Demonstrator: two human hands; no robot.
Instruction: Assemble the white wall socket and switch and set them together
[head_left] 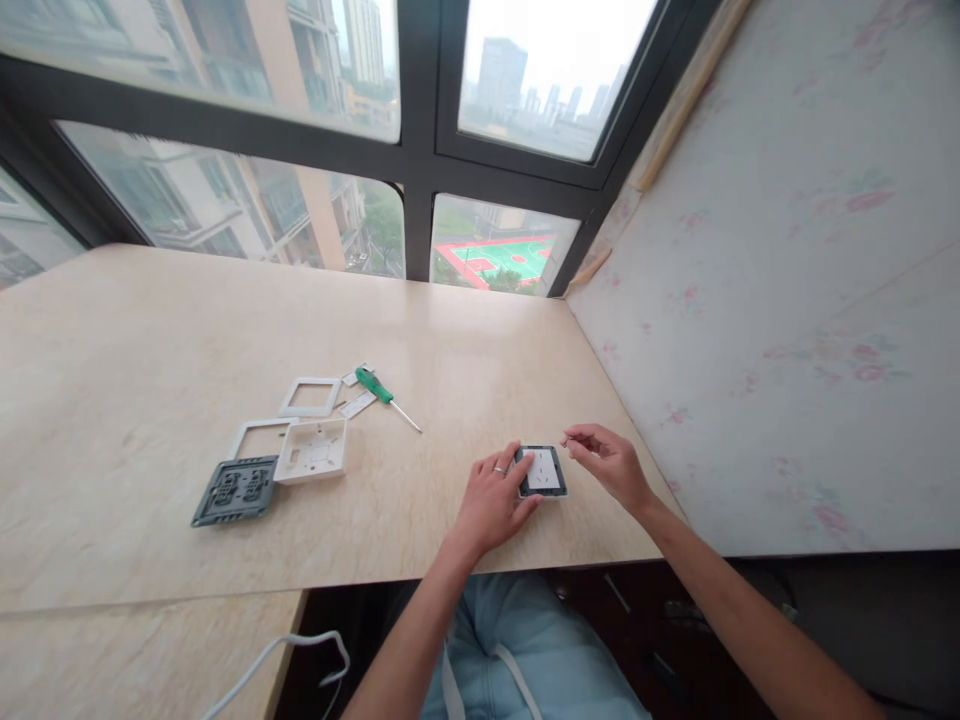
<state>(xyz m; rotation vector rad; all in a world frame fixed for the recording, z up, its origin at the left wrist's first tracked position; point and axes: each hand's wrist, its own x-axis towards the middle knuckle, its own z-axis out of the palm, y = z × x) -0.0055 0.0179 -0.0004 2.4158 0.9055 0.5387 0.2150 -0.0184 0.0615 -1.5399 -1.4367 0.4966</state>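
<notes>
A wall socket (546, 470) with a white face and dark grey surround lies on the counter, seated on a white box. My left hand (495, 500) grips it from the left, a finger on its face and the thumb along the near edge. Just right of the socket, my right hand (607, 462) is raised with thumb and forefinger pinched together. A small thin thing, perhaps a screw, shows at those fingertips, too small to name surely.
Left on the counter (480, 350) lie a green-handled screwdriver (375, 385), white frames (311, 397), a white mounting box (313, 450) and a grey socket module (236, 490). Windows stand behind, a papered wall (787, 300) on the right. A white cable (277, 645) hangs near the front edge.
</notes>
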